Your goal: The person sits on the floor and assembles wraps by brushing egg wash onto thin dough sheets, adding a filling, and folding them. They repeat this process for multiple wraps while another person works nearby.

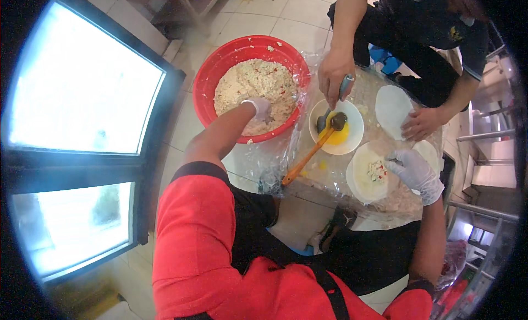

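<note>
My left hand point(259, 107), in a thin clear glove, is sunk into a pale crumbly filling point(258, 80) flecked with red and green. Its fingers are hidden there. The filling lies in a large red basin point(202, 94). At the right, my gloved right hand point(416, 174) reaches over the edge of a round white wrapper point(358, 179), fingers extended and somewhat apart. A small heap of filling point(377, 170) rests on that wrapper, just left of my fingertips.
A white bowl point(356, 119) of beaten egg holds a wooden-handled utensil point(305, 161). A co-worker's hand point(336, 72) grips a blue-handled tool in it; their other hand point(421, 123) touches another wrapper point(391, 108). Plastic film point(324, 182) covers the work surface. A bright glass-fronted cabinet point(82, 83) stands left.
</note>
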Motion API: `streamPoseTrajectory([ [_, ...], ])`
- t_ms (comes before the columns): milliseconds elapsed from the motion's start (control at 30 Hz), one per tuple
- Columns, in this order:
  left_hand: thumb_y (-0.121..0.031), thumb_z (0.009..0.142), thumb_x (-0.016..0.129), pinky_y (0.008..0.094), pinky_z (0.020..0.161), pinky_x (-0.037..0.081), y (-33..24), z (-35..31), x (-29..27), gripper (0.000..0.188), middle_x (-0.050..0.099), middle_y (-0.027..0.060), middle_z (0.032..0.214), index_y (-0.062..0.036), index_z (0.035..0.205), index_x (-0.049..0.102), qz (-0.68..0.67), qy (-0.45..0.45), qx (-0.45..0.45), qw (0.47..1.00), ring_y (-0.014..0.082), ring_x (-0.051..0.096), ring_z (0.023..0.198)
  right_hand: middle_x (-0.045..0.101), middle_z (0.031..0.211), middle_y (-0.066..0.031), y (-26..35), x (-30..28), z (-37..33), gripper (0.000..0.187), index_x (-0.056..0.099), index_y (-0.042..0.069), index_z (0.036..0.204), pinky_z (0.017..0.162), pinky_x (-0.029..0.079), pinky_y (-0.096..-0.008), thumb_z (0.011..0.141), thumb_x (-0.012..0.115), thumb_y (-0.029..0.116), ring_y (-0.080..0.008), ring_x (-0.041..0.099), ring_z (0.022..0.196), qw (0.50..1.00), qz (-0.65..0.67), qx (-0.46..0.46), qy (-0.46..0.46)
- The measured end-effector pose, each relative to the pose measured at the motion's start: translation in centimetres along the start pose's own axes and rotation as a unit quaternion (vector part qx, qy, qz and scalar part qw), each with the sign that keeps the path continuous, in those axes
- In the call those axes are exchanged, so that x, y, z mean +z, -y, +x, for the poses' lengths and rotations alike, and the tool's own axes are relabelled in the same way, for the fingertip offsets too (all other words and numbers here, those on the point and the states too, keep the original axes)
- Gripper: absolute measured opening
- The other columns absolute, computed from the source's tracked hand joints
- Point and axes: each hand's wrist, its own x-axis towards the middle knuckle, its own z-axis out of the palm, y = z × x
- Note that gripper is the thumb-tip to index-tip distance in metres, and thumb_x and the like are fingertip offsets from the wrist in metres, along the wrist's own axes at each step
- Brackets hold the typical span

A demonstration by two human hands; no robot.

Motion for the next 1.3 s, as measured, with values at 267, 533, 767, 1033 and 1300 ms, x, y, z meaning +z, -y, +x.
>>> streamPoseTrajectory([
  [267,-0.020,0.081,0.069,0.0417,0.061,0.055,5.1,1.4,0.2,0.018,0.074,0.0072,0.081,-0.0123,0.096,0.076,-0.324,0.155,-0.081,0.930,0.0244,0.069,0.071,0.070,0.086,-0.0185,0.3,-0.4,0.1,0.028,0.070,-0.001,0.098,0.073,0.052,-0.0393,0.090,0.063,0.024,-0.0300,0.068,0.081,1.000,0.018,-0.014,0.006],
  [533,-0.013,0.084,0.064,0.0366,0.055,0.054,3.0,-1.7,-3.8,0.015,0.070,0.0079,0.075,-0.0088,0.093,0.074,-0.337,0.124,-0.073,0.931,0.0217,0.064,0.060,0.070,0.085,-0.0184,0.1,-0.4,-0.7,0.028,0.070,-0.001,0.099,0.073,0.052,-0.0389,0.091,0.063,0.025,-0.0292,0.069,0.080,1.000,0.027,0.006,-0.005],
  [767,-0.007,0.084,0.058,0.0348,0.050,0.051,6.4,-3.6,-2.4,0.013,0.070,0.0101,0.072,-0.0085,0.085,0.071,-0.430,0.100,-0.051,0.896,0.0199,0.065,0.059,0.071,0.087,-0.0190,-0.4,-0.2,0.1,0.028,0.071,0.000,0.099,0.074,0.053,-0.0393,0.090,0.064,0.026,-0.0303,0.070,0.081,1.000,0.017,-0.021,-0.003],
  [1033,-0.013,0.085,0.062,0.0309,0.051,0.050,5.5,-6.3,-4.8,0.011,0.069,0.0041,0.072,-0.0110,0.086,0.072,-0.394,0.053,-0.052,0.916,0.0156,0.063,0.060,0.071,0.089,-0.0196,-0.9,0.1,0.3,0.029,0.071,0.000,0.100,0.075,0.053,-0.0400,0.090,0.065,0.026,-0.0319,0.069,0.083,0.999,0.014,-0.034,-0.011],
  [1300,-0.016,0.088,0.064,0.0283,0.057,0.050,7.8,-8.6,-6.2,0.014,0.070,0.0038,0.076,-0.0062,0.090,0.074,-0.437,-0.004,-0.034,0.899,0.0127,0.063,0.064,0.070,0.089,-0.0209,-0.5,-0.2,0.1,0.027,0.071,-0.001,0.097,0.075,0.053,-0.0408,0.089,0.066,0.024,-0.0334,0.069,0.084,0.999,0.036,-0.021,-0.010],
])
